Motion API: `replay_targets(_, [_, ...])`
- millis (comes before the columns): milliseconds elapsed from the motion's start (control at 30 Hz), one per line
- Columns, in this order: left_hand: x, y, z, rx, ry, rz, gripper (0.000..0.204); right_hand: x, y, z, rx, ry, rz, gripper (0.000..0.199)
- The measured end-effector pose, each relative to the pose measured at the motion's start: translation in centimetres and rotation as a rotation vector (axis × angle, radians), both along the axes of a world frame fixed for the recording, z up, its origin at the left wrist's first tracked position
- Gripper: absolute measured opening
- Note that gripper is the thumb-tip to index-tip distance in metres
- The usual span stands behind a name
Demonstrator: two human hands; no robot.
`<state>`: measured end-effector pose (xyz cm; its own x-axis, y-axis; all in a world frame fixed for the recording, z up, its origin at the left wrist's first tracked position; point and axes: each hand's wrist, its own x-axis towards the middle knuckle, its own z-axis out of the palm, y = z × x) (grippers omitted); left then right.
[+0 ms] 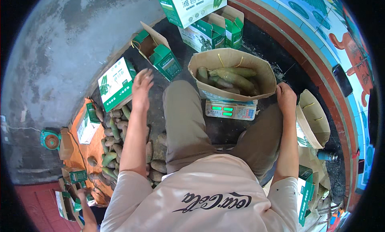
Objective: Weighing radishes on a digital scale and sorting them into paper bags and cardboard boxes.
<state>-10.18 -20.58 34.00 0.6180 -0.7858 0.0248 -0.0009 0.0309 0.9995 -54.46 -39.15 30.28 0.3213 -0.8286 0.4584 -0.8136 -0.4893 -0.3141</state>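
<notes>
An open cardboard carton [262, 87] with yellow cord handles stands on a digital scale [231, 110] between my knees. Several long green radishes [236, 77] lie inside it. My right hand [286, 97] has its fingers curled at the carton's right corner and seems to grip the rim. My left hand [142, 85] is raised over my left knee, slightly blurred, its fingers loosely apart and nothing visible in them. Just beyond it stands an open green carton [166, 61], and a white and green carton [117, 83] lies to its left.
A heap of radishes [110, 158] covers an orange sheet [76, 150] on the left. More cartons [200, 35] stand at the far side, and another open one [315, 118] is on the right. Another person's arm [87, 210] shows at lower left, near a small green fan [50, 140].
</notes>
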Motion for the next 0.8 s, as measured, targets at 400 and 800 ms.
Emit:
replay_targets(400, [3.3,17.9,-17.1,0.720,0.030,0.225,0.028,0.8,-0.9,-0.2,0.031,0.059,-0.020,0.015])
replay_targets(800, [3.5,26.6,-28.4,1.162,-0.380,-0.221,0.037,0.4,-0.1,-0.1,0.037,0.085,-0.049,0.015])
